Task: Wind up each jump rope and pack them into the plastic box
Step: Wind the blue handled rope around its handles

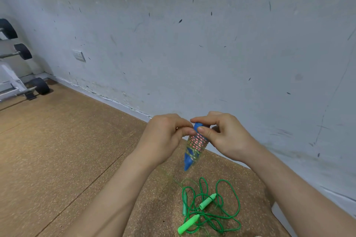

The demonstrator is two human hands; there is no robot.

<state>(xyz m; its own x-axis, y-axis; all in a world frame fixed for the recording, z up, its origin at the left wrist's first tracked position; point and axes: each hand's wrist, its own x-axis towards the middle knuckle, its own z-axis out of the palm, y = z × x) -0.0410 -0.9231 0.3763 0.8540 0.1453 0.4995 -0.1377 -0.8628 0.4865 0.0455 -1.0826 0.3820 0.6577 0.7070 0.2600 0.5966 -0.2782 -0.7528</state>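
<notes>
The left hand (pixel 165 136) and right hand (pixel 227 134) meet on the blue-handled jump rope (pixel 194 146), fingers curled and pinching its upper end, probably to keep the wound coils from slipping. The tangled green jump ropes (pixel 210 209) lie on the floor below both hands. No writing is readable.

Small gym room, dumbbell rack (pixel 11 75) (left edge), cork-like floor (pixel 67 150), scuffed white wall (pixel 212 44)
</notes>
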